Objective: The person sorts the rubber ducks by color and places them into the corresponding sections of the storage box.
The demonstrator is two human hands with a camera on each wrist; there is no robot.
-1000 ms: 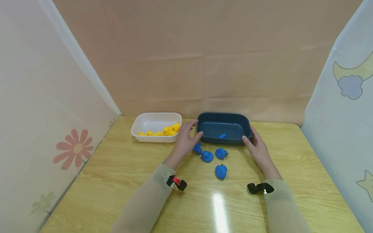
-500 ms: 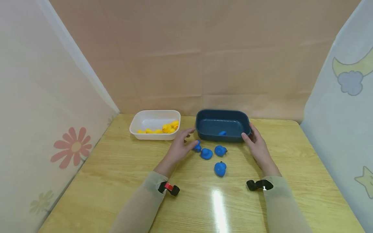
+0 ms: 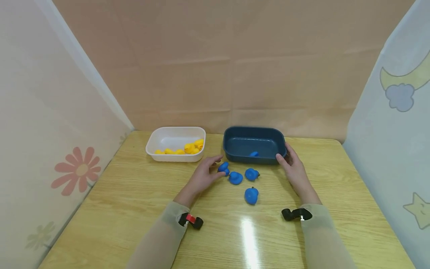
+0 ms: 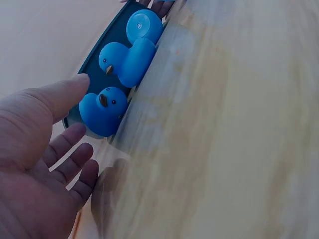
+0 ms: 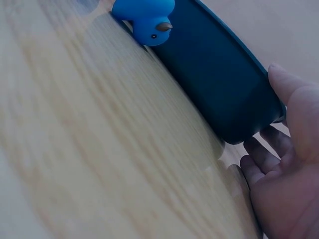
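In the head view my right hand (image 3: 295, 172) holds the right front corner of a dark blue plastic tub (image 3: 253, 160), thumb on the rim (image 5: 279, 89) and fingers around the end. My left hand (image 3: 202, 175) is around the leftmost blue rubber duck (image 3: 224, 169), thumb and fingers spread apart, the thumb overlapping it in the head view. In the left wrist view a gap shows between the fingers (image 4: 75, 157) and that duck (image 4: 103, 112). More blue ducks (image 3: 236, 178) lie in front of the tub, one of them nearer me (image 3: 251, 195). A blue piece (image 3: 254, 154) shows inside the tub.
To the left of the tub stands a white tub (image 3: 174, 158) with several yellow ducks (image 3: 189, 148) in it. Both tubs sit at the back of the wooden table (image 3: 134, 194), against a brown backdrop (image 3: 188, 74). Patterned white sheets (image 3: 67, 104) flank the table.
My left hand has left the left end of the dark blue tub and come down to the leftmost blue duck. My right hand stays on the tub's corner.
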